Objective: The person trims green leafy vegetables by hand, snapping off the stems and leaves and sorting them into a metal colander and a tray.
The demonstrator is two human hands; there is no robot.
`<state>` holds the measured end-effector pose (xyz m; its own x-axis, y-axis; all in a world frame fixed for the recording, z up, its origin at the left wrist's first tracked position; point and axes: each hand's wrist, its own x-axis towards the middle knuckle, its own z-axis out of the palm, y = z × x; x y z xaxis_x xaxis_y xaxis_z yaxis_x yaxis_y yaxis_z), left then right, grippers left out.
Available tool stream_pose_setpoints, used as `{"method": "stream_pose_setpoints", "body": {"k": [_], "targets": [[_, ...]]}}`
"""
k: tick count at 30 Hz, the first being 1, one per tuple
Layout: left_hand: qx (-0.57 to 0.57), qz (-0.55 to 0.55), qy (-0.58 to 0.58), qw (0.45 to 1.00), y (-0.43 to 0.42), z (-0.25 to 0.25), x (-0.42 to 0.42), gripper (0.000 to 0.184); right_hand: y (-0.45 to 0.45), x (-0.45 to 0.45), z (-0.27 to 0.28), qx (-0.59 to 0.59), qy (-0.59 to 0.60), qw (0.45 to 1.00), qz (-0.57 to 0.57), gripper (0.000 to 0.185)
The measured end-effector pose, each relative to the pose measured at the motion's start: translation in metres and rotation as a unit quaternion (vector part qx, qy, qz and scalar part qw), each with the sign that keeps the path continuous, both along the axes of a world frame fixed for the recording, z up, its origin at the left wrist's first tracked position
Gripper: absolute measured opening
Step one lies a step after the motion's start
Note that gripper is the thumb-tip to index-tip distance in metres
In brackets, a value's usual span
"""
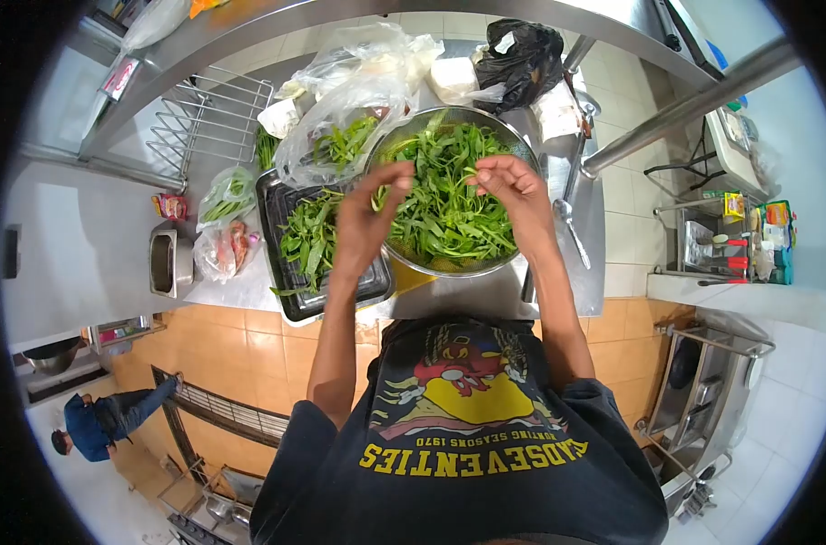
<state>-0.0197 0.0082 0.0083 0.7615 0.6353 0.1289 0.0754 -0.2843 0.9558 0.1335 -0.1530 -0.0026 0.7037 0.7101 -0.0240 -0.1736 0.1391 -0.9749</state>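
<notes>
My right hand [514, 186] is closed in a pinch on a short green stem [471, 173], above the right side of a wide metal mesh strainer [520, 145]. The strainer is heaped with long-leaved greens [454, 200]. Over its left rim is my left hand [374, 218], slightly blurred, with thumb and fingers drawn together. A bit of green shows by its palm, but what the fingertips hold is unclear. Left of the strainer, a black tray [281, 232] carries more leafy greens [310, 238]. Behind it, a clear plastic bag [308, 150] has greens in its mouth.
A black plastic bag [528, 68] lies at the back, and a spoon [572, 232] on the right. Smaller bags [227, 250], a metal container [169, 262] and a wire rack [204, 127] are leftward. A metal post [649, 127] slants at right. Another person [99, 425] is far left.
</notes>
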Motion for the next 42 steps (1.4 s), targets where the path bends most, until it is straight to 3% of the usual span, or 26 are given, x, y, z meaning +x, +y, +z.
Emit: {"method": "stream_pose_setpoints", "body": {"k": [4,11,14,23,33,39,42], "targets": [[-0.023,-0.059,-0.008,0.998,-0.023,0.0,0.026,0.032,0.004,-0.006,-0.004,-0.007,-0.034,0.999,-0.004,0.011],[-0.123,-0.084,0.031,0.988,-0.008,-0.01,0.025,0.03,0.0,-0.003,0.003,-0.066,-0.069,0.995,0.013,0.02],[-0.187,-0.089,-0.016,0.978,-0.009,-0.008,0.026,0.028,0.001,-0.004,0.003,-0.062,-0.105,0.993,-0.002,0.018],[-0.044,-0.089,0.045,0.994,-0.011,-0.009,0.024,0.023,0.004,-0.006,0.001,-0.057,-0.146,0.987,-0.022,0.022],[-0.006,0.133,0.042,0.99,0.057,-0.017,-0.064,0.023,-0.018,0.009,-0.01,-0.103,-0.138,0.984,-0.04,0.022],[0.117,0.161,0.203,0.959,0.075,-0.022,-0.115,0.025,-0.019,0.015,-0.011,-0.125,-0.14,0.982,-0.035,0.022],[0.255,0.142,0.174,0.94,0.072,-0.035,-0.114,0.025,-0.02,0.016,-0.01,-0.136,-0.164,0.976,-0.04,0.022]]}}
